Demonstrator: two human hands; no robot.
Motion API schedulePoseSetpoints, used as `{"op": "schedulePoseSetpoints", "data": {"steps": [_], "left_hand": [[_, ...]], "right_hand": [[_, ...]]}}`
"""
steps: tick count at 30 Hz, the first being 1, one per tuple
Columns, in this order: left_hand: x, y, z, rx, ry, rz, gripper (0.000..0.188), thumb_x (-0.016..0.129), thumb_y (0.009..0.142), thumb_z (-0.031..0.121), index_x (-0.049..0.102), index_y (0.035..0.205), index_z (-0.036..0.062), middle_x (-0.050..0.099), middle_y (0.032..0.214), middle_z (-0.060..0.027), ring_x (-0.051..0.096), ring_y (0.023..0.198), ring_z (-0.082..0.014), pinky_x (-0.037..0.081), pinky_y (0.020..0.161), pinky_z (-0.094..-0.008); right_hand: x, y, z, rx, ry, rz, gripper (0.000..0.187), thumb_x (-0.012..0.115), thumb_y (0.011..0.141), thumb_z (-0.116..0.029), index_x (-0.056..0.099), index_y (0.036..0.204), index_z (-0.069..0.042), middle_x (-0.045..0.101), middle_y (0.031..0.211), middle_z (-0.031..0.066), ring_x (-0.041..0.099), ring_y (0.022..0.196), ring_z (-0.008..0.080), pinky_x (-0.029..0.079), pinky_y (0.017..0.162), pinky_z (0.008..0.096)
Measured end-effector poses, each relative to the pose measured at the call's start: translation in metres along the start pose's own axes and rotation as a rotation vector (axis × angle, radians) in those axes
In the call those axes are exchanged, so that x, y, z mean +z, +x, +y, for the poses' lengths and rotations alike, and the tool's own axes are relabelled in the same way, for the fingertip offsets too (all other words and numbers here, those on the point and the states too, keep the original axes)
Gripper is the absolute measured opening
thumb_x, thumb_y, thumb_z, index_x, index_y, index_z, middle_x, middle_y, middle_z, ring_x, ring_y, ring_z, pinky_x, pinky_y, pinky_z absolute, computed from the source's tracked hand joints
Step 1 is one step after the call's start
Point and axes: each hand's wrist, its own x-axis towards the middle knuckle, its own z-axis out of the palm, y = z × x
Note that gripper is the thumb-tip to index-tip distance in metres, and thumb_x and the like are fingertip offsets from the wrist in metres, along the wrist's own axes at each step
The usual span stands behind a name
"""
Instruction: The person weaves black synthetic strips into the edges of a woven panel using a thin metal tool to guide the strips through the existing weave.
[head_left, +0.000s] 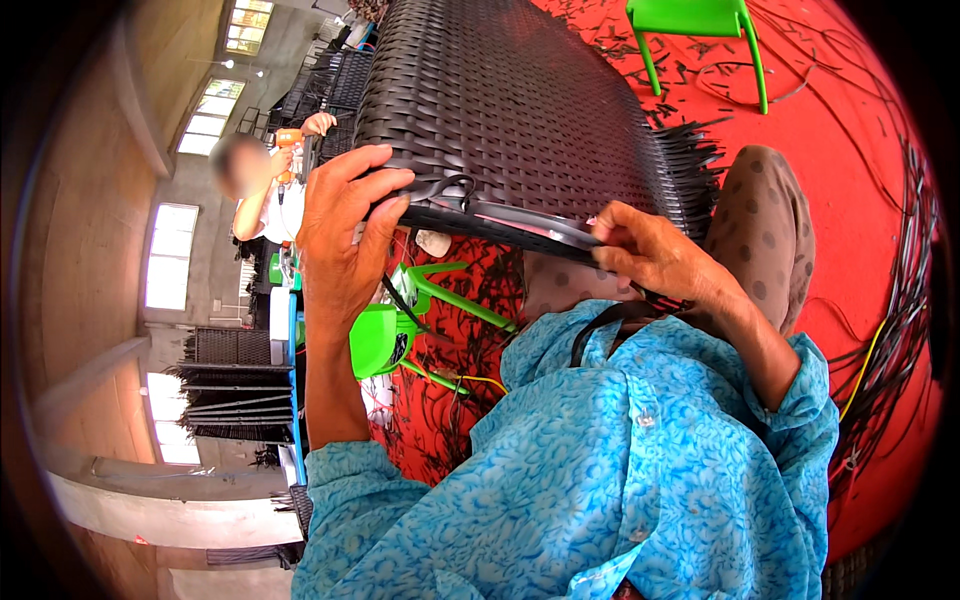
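Observation:
A large black woven panel (pixel 500 100) of flat plastic strips leans in front of me, its near edge across my lap. My left hand (pixel 350 215) is wrapped round the panel's left corner, with fingers on top of the edge. Along that edge a black strip (pixel 530 219) runs, making a small loop near my left fingers. My right hand (pixel 655 255) pinches this strip between thumb and fingers, close to the panel's right part. Loose strip ends (pixel 690 165) fringe the panel's right side.
A green chair (pixel 690 18) stands at the far right, another green seat (pixel 375 340) below my left hand. Black scraps and long strips (pixel 900 270) litter the red floor (pixel 830 180). At the left a person holds an orange power tool (pixel 287 150) near stacked woven panels (pixel 235 385).

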Motion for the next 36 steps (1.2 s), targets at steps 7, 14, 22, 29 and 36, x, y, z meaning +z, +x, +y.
{"op": "schedulePoseSetpoints", "data": {"steps": [7,14,22,29,36], "left_hand": [[-0.011,0.012,0.008,0.01,0.107,-0.118,0.018,0.064,0.075,0.005,0.067,0.093,0.0068,0.063,0.098,-0.0058,0.055,0.095,-0.0252,0.041,0.084,-0.0358],[-0.007,0.007,0.0,0.008,0.154,-0.095,0.016,0.064,0.077,0.008,0.068,0.092,0.0085,0.062,0.094,-0.0036,0.05,0.091,-0.023,0.038,0.083,-0.0346],[-0.005,0.006,-0.004,0.001,0.11,-0.099,0.015,0.064,0.078,0.009,0.068,0.092,0.0095,0.061,0.095,-0.0033,0.05,0.093,-0.0233,0.037,0.084,-0.0343],[-0.005,0.001,-0.003,-0.037,0.152,-0.178,0.019,0.067,0.074,0.014,0.069,0.093,0.0117,0.059,0.094,-0.0026,0.047,0.095,-0.0225,0.035,0.086,-0.0358],[-0.006,-0.002,-0.004,-0.052,0.144,-0.194,0.02,0.068,0.073,0.01,0.07,0.092,0.0111,0.059,0.096,-0.004,0.047,0.098,-0.0238,0.034,0.088,-0.0364]], "right_hand": [[0.021,0.04,-0.041,-0.027,-0.051,-0.063,0.031,0.05,0.094,-0.035,0.056,0.091,-0.004,0.05,0.069,-0.0024,0.047,0.061,0.0054,0.039,0.051,0.0232],[0.038,0.024,-0.004,-0.295,-0.304,0.101,0.023,0.045,0.094,-0.032,0.053,0.087,-0.011,0.053,0.066,0.0137,0.055,0.064,0.0357,0.042,0.057,0.0423],[0.033,0.018,-0.003,-0.302,-0.352,0.136,0.021,0.045,0.094,-0.029,0.057,0.09,-0.013,0.057,0.072,0.0127,0.058,0.069,0.0346,0.045,0.058,0.0413],[0.007,0.033,0.004,-0.328,-0.342,0.284,0.021,0.058,0.086,-0.025,0.063,0.094,-0.005,0.063,0.088,0.0141,0.062,0.082,0.0312,0.048,0.072,0.0401],[0.022,0.044,0.01,-0.11,0.007,-0.11,0.022,0.057,0.091,-0.026,0.059,0.09,-0.004,0.057,0.07,0.005,0.052,0.062,0.0114,0.045,0.058,0.0307]]}}
